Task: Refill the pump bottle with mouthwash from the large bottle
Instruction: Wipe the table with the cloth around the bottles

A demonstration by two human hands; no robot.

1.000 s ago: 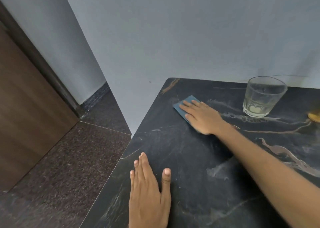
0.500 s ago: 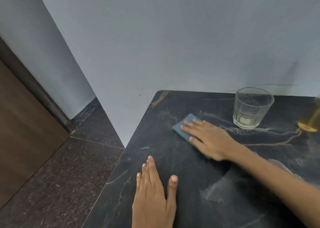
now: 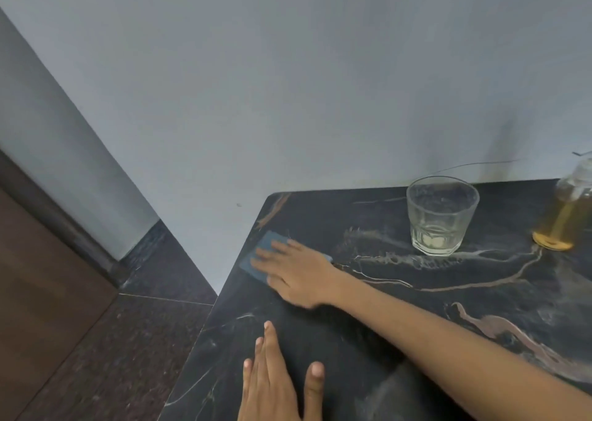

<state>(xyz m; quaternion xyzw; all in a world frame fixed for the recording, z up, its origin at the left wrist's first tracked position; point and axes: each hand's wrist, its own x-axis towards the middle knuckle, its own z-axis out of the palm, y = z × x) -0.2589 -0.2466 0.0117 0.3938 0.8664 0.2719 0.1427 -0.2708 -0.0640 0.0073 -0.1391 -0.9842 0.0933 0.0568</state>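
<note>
Black marble-look table [image 3: 400, 292] with pale and rust veins, pushed against a grey-blue wall [image 3: 288, 84]. On its near left part, left hand [image 3: 275, 385] lying flat, palm down, fingers straight and together, thumb apart, holding nothing. Further back, near the table's left edge, right hand [image 3: 296, 271] pressed flat on a blue cloth [image 3: 258, 255], fingers extended and somewhat blurred, forearm stretching in from the lower right. Blue cloth showing only beyond the fingertips and along the hand's left side, the rest hidden beneath the palm. Toward the back right, clear glass tumbler [image 3: 440, 215] standing upright, well apart from the right hand, with only a thin pale layer at the bottom. At the right border, clear bottle [image 3: 567, 215] partly cut off by the frame, filled with amber-yellow liquid, standing upright on the table to the right of the tumbler; top out of view, so pump or plain cap impossible to tell. Left of the table, dark speckled floor [image 3: 128, 356] and a brown wooden door [image 3: 41, 276].
</note>
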